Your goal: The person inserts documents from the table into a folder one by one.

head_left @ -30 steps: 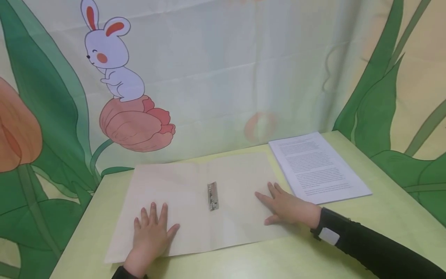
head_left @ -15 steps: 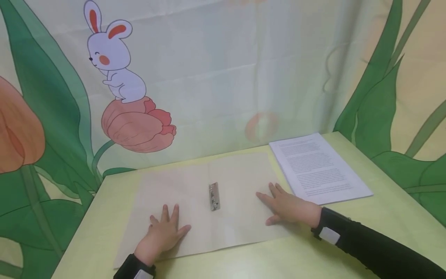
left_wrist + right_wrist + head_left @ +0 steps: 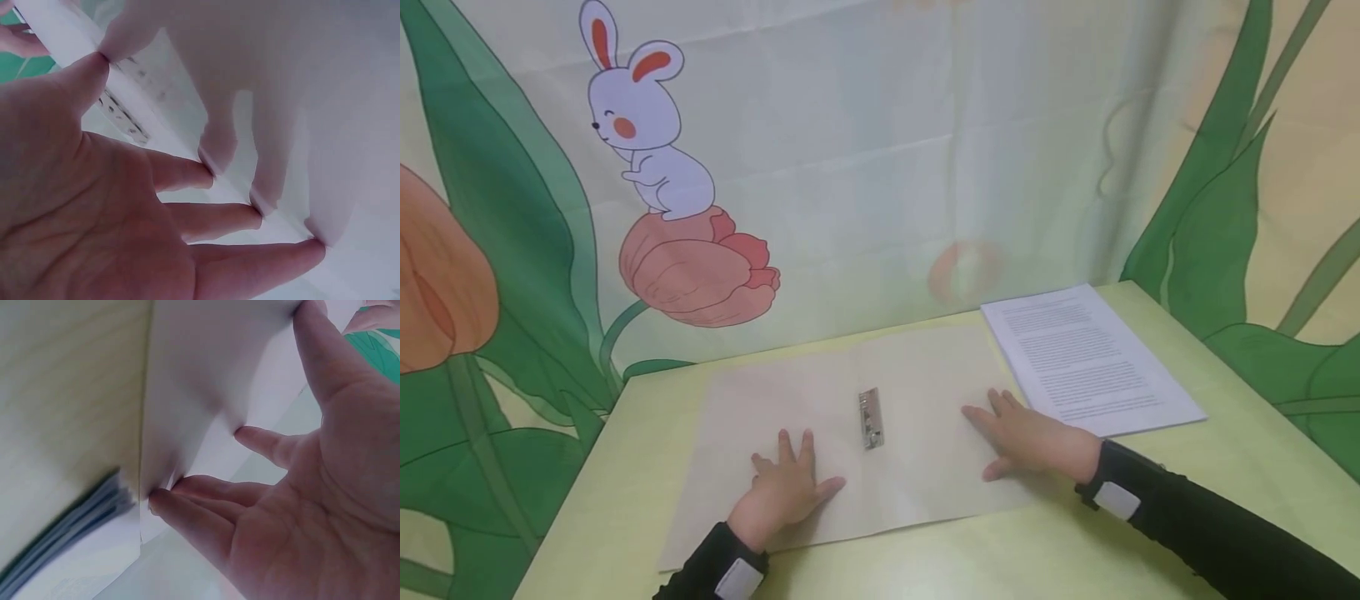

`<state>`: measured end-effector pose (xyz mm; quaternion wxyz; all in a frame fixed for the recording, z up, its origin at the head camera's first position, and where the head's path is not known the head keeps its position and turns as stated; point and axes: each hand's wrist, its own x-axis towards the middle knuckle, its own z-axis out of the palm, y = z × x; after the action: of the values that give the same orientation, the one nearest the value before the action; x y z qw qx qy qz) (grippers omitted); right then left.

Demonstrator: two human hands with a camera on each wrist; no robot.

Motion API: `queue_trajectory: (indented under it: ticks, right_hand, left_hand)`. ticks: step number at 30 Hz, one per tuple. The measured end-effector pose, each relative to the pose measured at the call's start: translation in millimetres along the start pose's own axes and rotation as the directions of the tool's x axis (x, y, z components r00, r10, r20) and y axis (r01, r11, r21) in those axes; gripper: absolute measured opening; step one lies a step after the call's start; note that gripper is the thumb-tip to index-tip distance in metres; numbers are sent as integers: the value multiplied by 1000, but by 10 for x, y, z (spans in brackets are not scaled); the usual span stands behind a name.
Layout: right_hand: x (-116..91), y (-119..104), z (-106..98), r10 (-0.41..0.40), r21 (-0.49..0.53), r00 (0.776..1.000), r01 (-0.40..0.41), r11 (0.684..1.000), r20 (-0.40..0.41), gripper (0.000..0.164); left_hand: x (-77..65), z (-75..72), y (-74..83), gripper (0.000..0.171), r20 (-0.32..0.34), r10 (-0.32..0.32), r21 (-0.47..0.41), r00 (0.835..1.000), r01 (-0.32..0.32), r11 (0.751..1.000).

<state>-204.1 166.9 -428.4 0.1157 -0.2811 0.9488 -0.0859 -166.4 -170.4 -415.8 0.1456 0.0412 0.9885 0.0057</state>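
A cream folder (image 3: 917, 358) lies spread flat on the table, a metal clip (image 3: 871, 418) fixed just right of its middle fold. On the left half, the fingertips of my left hand (image 3: 782, 492) press down with fingers spread and straight. My right hand (image 3: 1030, 437) rests its spread fingertips on the right half, near the outer edge. The left wrist view shows the left hand (image 3: 156, 206) touching the pale surface with its fingertips, palm lifted. In the right wrist view, the right hand (image 3: 294, 500) touches the folder likewise, beside its edge.
A stack of printed paper (image 3: 1082, 358) lies at the right rear, close to the folder's right edge. The light yellow table (image 3: 985, 558) backs onto a curtain (image 3: 850, 167) printed with a rabbit and tulips.
My left hand has slid to the right across the folder's left half, towards the clip. The right hand stays in nearly the same place. The view has shifted slightly.
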Motion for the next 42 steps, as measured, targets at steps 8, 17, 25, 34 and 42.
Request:
queue_trajectory:
  ticks: [8,17,25,34,42]
  right_hand:
    - [-31,62,-38,-15,-8,1000,14,1000,-15,93]
    - [-48,57,-121,-7,-3,1000,7,1000,15,91]
    - [28,18,-196,-116,-36,992,114,993,-51,89]
    - [274,-115,-229,-198,11,973,201,980,-118,74]
    - [459,-199,-151,-273,236,962,267,934,-8,43]
  left_hand:
    - [-28,43,194,91,-59,37,35,998,-35,999]
    - [-83,68,314,93,-73,45,30,996,-43,999]
    - [-85,68,352,96,-89,34,64,995,-29,998]
    - [-87,63,367,95,-101,36,57,994,-31,998]
    - [-134,77,394,96,-89,23,29,996,-21,999]
